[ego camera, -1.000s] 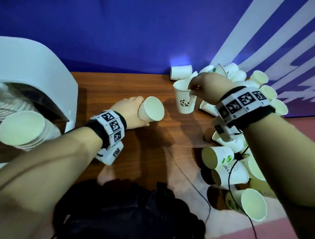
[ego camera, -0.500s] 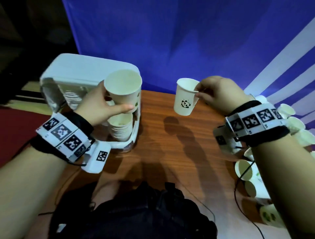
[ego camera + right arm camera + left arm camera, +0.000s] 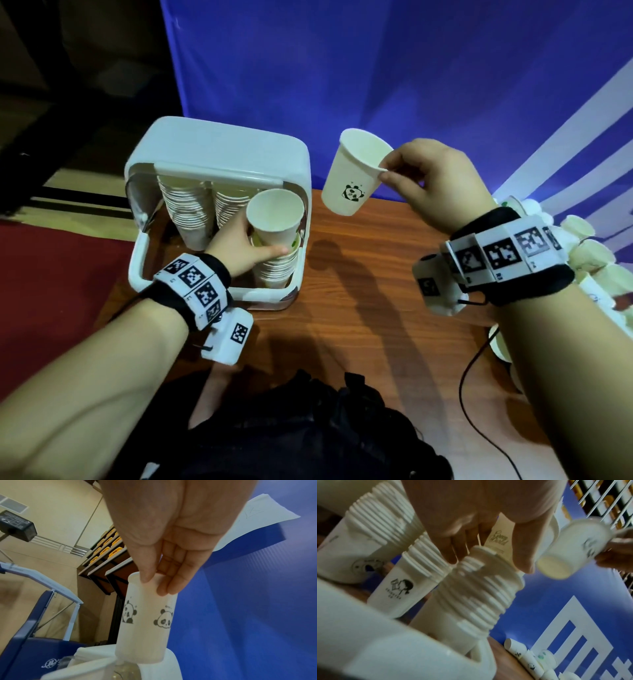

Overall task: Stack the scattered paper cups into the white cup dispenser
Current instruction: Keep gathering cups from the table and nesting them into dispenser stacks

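A: Paper cup (image 3: 275, 219) first: we see the left hand (image 3: 239, 248) wrapped around its side, thumb on the near wall and fingers on the far wall, mouth up, its base going into the top of the right-hand stack (image 3: 276, 270) in the white cup dispenser (image 3: 219, 144).

B: From the left wrist view we agree: the fingers (image 3: 453, 547) curl round that cup just above the ribbed rims of the stack (image 3: 471, 601). We read "Green World" (image 3: 499, 539) in script on its wall.

A: And the right hand (image 3: 431, 181)?

B: We see it raised over the wooden table (image 3: 359, 291), to the right of the dispenser, pinching the rim of a second cup (image 3: 356, 171) between thumb and fingers. The cup hangs tilted, mouth toward the hand.

A: In the right wrist view the thumb (image 3: 145, 566) lies on the rim and the fingers press the wall below it. We count two panda drawings (image 3: 163, 619) on that cup (image 3: 145, 622); the small print above one we cannot read.

B: Both cups are plain white paper with rolled rims. Inside the dispenser we see two more tall stacks (image 3: 188, 212) to the left, and one bottom cup (image 3: 393, 595) carries a black figure with lettering too blurred to read.

A: Loose cups (image 3: 589, 253) lie heaped at the table's right edge, before the blue backdrop (image 3: 376, 68).
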{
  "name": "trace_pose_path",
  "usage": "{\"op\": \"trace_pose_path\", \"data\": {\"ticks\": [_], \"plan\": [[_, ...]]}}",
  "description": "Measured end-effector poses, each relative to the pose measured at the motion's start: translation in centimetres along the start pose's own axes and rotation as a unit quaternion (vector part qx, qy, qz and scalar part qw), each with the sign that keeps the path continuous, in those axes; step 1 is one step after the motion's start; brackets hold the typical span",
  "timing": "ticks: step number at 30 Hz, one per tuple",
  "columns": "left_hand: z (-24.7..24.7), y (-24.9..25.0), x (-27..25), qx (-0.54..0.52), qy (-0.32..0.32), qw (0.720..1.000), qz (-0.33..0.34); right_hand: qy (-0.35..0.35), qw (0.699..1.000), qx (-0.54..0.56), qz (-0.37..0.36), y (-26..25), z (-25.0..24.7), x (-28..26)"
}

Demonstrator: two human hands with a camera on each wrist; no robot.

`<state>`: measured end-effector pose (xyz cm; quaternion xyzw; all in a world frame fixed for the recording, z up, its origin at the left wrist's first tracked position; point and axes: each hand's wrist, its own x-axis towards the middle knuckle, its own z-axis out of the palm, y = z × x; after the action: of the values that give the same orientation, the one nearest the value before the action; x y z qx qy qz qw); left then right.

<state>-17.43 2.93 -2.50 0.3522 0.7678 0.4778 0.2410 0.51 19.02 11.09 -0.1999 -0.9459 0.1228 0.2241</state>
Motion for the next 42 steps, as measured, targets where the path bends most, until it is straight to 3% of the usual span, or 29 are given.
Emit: {"op": "trace_pose_path", "data": {"ticks": [7, 18, 28, 34, 37, 42], "plan": [[0.3, -2.3, 0.2, 0.005, -0.061, 0.998, -0.019, -0.013, 0.995, 0.055, -0.077, -1.9, 2.3, 0.9], [1.0, -4.2, 0.6, -0.003, -0.073, 0.997, -0.026, -0.155, 0.976, 0.038, -0.151, -2.3, 8.1, 1.2], [0.9, -4.0, 0.4, 0.007, -0.078, 0.997, -0.018, -0.302, 0.948, -0.004, -0.097, -1.3, 12.6, 0.0], [0.5, -3.7, 0.4, 0.054, -0.086, 0.995, -0.017, -0.309, 0.948, -0.003, -0.076, -1.8, 13.0, -0.3], [-0.3, -3.2, -0.2, 0.076, -0.073, 0.994, 0.006, -0.276, 0.958, -0.010, -0.080, -2.2, 11.8, -0.8], [-1.8, 0.0, -2.4, 0.123, -0.039, 0.986, 0.111, -0.206, 0.978, 0.008, -0.026, -3.2, 7.9, -2.4]]}}
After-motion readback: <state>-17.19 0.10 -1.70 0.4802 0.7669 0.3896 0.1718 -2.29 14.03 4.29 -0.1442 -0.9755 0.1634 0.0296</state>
